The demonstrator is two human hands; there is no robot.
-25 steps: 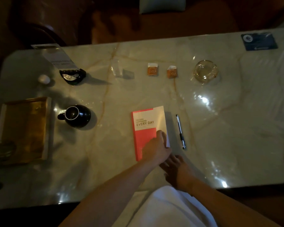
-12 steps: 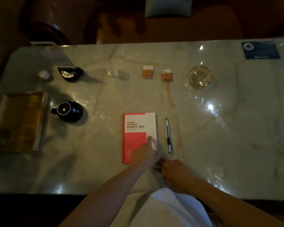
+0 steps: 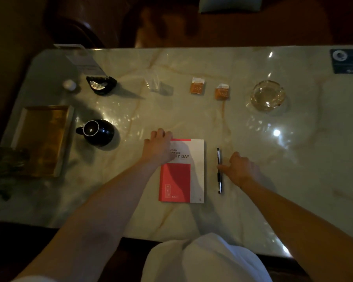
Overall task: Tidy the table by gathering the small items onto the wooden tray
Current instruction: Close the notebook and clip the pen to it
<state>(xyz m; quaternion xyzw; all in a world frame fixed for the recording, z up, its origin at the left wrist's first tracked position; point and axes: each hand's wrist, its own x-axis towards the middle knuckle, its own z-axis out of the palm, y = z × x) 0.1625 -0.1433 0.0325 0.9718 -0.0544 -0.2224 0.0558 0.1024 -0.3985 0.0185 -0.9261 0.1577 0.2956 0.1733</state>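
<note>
A dim hotel-room or lounge setting: polished marble table (image 3: 192, 119), glass ashtray (image 3: 267, 95), 2 tea sachets (image 3: 197, 85), card stand (image 3: 101, 85), upholstered seating behind.

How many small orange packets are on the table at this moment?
2: one orange packet and a second packet just right of it, both lying beyond the notebook, left of the glass ashtray. None appear hidden.

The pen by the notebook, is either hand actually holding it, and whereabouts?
Not lifted. The right hand touches the pen at mid-barrel; a grip cannot be told. The left hand rests on the notebook.
</note>
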